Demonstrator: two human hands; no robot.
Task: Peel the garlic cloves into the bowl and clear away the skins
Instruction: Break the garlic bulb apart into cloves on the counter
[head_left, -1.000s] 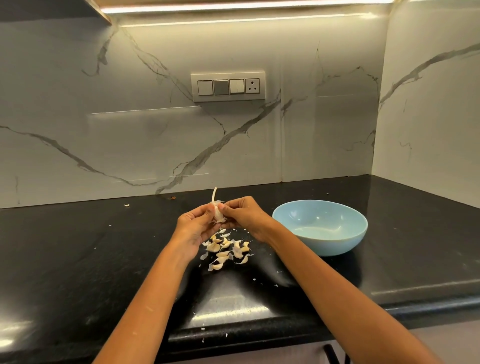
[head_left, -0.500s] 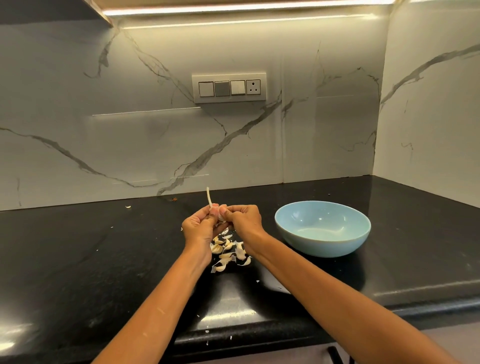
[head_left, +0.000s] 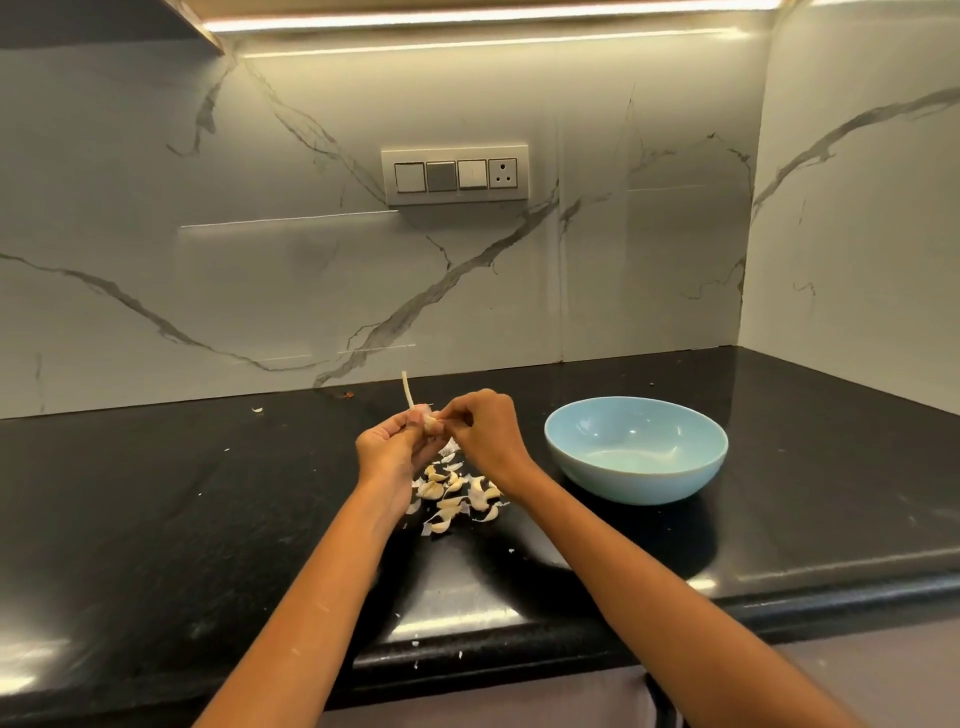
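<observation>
Above the black counter (head_left: 156, 519) my left hand (head_left: 389, 449) grips a small garlic piece (head_left: 428, 420) with a thin pale stalk (head_left: 407, 391) sticking up from it. My right hand (head_left: 485, 431) pinches the same garlic piece from the right side. Below the hands lies a heap of several loose cloves and papery skins (head_left: 454, 493). A light blue bowl (head_left: 636, 449) stands to the right of the hands and looks empty.
Small skin flakes (head_left: 257, 410) lie scattered toward the back wall and near the counter's front edge (head_left: 415, 644). A marble backsplash with a switch plate (head_left: 454, 175) rises behind. A side wall closes the counter at the right.
Both hands stay together on the garlic piece. The stalk has tipped slightly to the left, and the fingers have shifted on the piece. The heap and the bowl have not moved.
</observation>
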